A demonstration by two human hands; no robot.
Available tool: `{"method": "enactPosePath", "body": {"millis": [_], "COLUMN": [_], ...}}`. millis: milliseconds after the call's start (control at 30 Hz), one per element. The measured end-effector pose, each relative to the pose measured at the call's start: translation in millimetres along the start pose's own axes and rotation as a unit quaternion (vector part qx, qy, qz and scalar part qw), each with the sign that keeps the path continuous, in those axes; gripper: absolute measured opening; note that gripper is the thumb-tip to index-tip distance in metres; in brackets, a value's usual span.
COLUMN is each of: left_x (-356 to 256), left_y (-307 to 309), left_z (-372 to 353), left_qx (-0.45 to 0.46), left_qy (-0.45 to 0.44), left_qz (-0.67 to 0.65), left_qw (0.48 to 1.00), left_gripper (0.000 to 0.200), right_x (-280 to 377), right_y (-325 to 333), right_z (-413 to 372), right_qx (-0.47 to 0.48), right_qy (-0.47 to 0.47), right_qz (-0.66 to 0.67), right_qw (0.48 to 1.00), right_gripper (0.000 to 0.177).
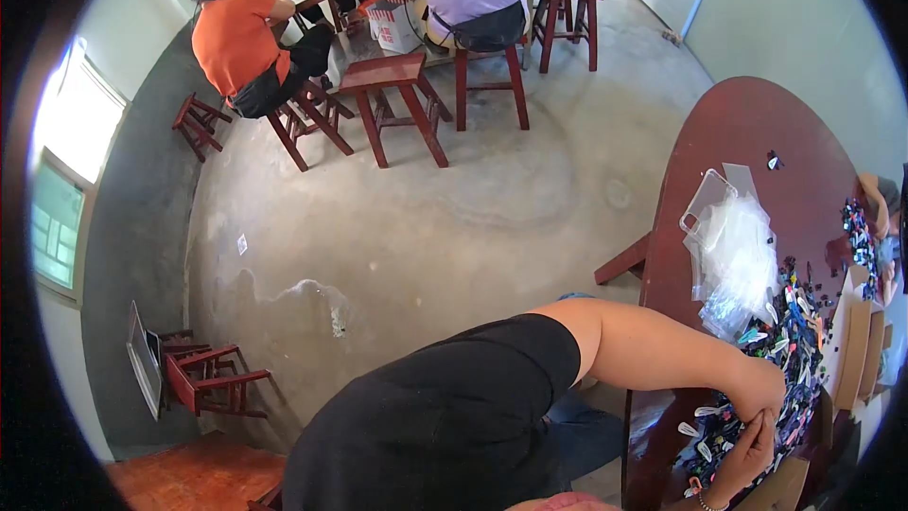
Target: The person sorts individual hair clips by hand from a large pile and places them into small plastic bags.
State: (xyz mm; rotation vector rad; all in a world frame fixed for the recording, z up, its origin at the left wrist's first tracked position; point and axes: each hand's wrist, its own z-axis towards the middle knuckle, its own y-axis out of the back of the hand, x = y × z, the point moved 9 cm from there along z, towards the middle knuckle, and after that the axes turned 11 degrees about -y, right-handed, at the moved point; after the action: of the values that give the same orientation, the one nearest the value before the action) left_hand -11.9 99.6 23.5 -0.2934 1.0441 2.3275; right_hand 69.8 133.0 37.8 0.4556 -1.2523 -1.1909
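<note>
My left hand (759,391) is at the end of the bare arm reaching in from the black sleeve. It is bent down over a heap of small dark clips with white and coloured parts (799,331). Its fingers are mostly hidden behind the wrist. Just below, my right hand (749,451), with a beaded bracelet at the wrist, comes up from the bottom edge. Its fingers are pressed together, touching or nearly touching my left hand. Whatever lies between the fingers is too small to name.
Clear plastic bags (736,251) lie on the dark red table (738,132) beyond the heap. Cardboard boxes (854,350) stand at right, near another person's arms (884,208). Red stools (386,76) and seated people (236,43) are across the room.
</note>
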Motion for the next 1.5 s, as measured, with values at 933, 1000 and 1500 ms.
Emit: {"method": "enactPosePath", "body": {"millis": [933, 1000, 1500], "left_x": [-1.8, -1.7, -3.0], "left_y": [-0.4, 0.3, 0.8], "left_z": [-0.5, -0.8, -1.9], "left_qx": [0.014, 0.016, 0.039], "left_qy": [0.006, 0.016, 0.026], "left_qz": [0.006, 0.002, 0.014], "left_qw": [1.0, 1.0, 0.999], "left_gripper": [0.012, 0.012, 0.014], "right_x": [-1.3, -3.0, -8.2], "right_y": [-0.8, -0.9, -2.8], "right_z": [0.3, 0.7, 0.0], "right_qx": [0.002, 0.005, 0.016], "right_qy": [0.012, -0.005, -0.03], "right_qz": [-0.03, -0.021, 0.003], "right_qw": [0.999, 1.0, 0.999], "right_gripper": [0.028, 0.027, 0.028]}}
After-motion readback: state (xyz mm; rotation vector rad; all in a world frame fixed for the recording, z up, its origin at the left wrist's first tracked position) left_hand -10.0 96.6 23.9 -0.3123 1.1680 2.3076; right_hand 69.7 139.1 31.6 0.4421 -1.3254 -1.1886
